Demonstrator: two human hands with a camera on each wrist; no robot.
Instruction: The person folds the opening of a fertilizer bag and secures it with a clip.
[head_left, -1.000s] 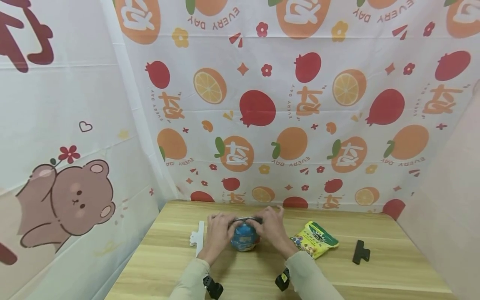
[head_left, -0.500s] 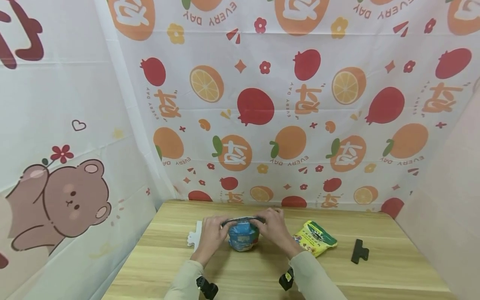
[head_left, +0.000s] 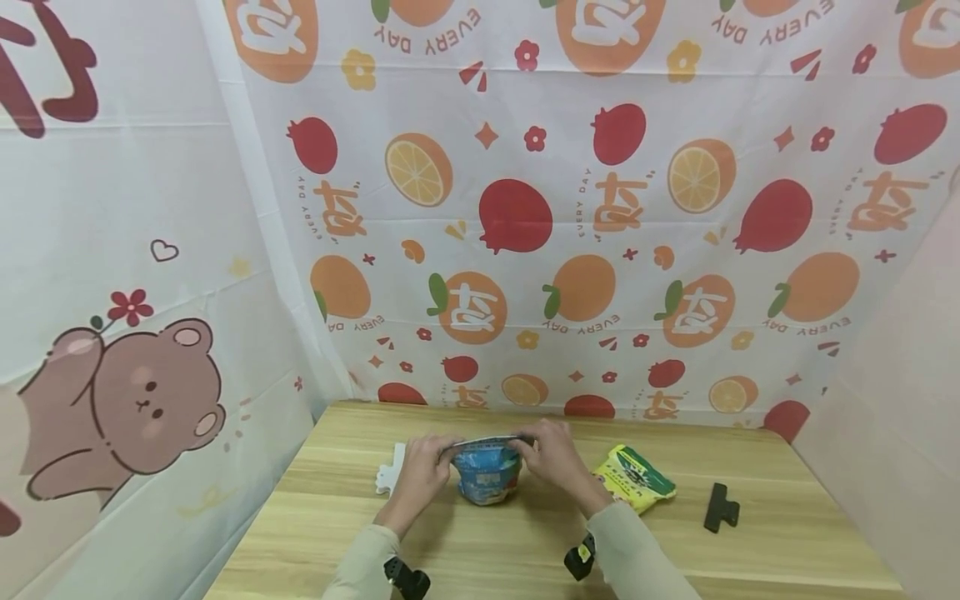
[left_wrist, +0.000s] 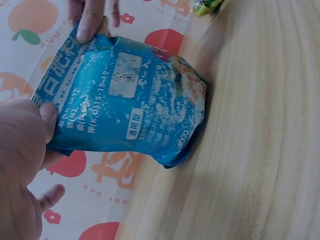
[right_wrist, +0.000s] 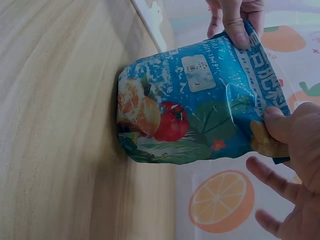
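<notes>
A blue fertilizer bag (head_left: 487, 479) stands upright on the table, its printed side facing me. My left hand (head_left: 422, 473) pinches the left end of its top edge, and my right hand (head_left: 558, 460) pinches the right end. Between the two hands the top edge is stretched nearly flat. In the left wrist view, white lettering and a pale label show on the bag (left_wrist: 117, 97). Vegetable pictures cover the lower part of the bag (right_wrist: 175, 120) in the right wrist view. Both thumbs press on the near side of the edge.
Left of my left hand lies a white clip (head_left: 387, 477), partly hidden by it. A yellow and green packet (head_left: 636, 479) lies to the right, with a black clip (head_left: 721, 507) beyond it. A fruit-print cloth (head_left: 517, 292) hangs behind the wooden table (head_left: 480, 554).
My hands have moved slightly apart, the left one leftward and the right one a little rightward. The bag's top edge is spread wider and straighter between them.
</notes>
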